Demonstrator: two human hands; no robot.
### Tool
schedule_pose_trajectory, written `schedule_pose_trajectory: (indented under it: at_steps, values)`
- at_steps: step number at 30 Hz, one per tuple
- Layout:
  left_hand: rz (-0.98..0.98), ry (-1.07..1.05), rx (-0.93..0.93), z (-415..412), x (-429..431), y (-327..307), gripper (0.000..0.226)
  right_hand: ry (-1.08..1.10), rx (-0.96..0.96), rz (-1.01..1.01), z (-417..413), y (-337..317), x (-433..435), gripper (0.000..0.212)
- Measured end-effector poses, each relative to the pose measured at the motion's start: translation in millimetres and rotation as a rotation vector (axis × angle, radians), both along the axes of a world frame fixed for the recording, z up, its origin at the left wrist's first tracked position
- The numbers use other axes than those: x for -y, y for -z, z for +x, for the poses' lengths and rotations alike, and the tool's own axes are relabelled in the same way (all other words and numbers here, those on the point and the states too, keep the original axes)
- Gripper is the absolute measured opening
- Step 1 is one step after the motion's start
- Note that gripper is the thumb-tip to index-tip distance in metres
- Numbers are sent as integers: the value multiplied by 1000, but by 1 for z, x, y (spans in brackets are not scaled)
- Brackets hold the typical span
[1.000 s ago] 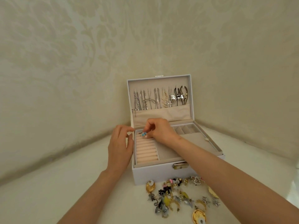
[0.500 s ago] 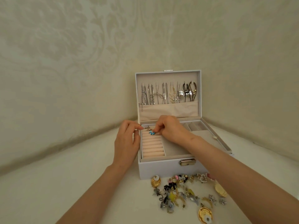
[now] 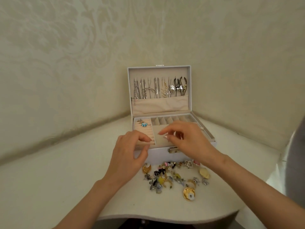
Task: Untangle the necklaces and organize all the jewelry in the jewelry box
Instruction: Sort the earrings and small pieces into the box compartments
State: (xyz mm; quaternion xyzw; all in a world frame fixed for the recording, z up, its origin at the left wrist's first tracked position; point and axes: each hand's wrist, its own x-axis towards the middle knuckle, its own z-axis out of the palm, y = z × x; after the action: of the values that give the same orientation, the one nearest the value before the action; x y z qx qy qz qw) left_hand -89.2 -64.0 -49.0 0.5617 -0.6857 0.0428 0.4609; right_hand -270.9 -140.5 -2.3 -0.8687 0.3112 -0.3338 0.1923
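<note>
Head view: the jewelry box sits open at centre frame on the white table, with the necklaces hanging side by side inside its lid. A blue ring is seated near the top of the ring rolls in the box's left compartment. The left hand and right hand hover over the box's front edge, fingers loosely curled, and both appear empty. The pile of jewelry lies just below the box, lower centre. The necklace step looks done, and sorting the small pieces is in hand. Next, one hand probably has to drop to the pile and pinch out a single piece without dragging its neighbours.
</note>
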Motion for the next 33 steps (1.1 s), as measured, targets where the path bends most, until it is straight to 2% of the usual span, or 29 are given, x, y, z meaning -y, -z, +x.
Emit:
schedule_pose_trajectory:
  at_steps: [2,6,8,13,16,23,28,33]
  values:
    - [46,41,30,-1,-7,3,13,18,59,-25,-11,13,-13,17]
    - [67,166,307,16,-12,11,10,25,76,-122,-20,30,-30,19]
    - [102,154,378,21,-13,14,6,35,34,-103,-19,33,-34,17]
    - [93,74,526,16,-11,14,20,48,-159,25,-14,38,-33,15]
    - [72,46,527,12,-11,14,23,39,-232,76,-19,34,-32,12]
    - [52,22,504,10,-10,21,19,-15,-245,244,-56,17,-26,15]
    - [74,42,447,11,-12,28,26,115,-258,225,-77,24,-19,19]
    - [71,45,432,13,-16,28,31,274,-267,123,-84,35,-12,17]
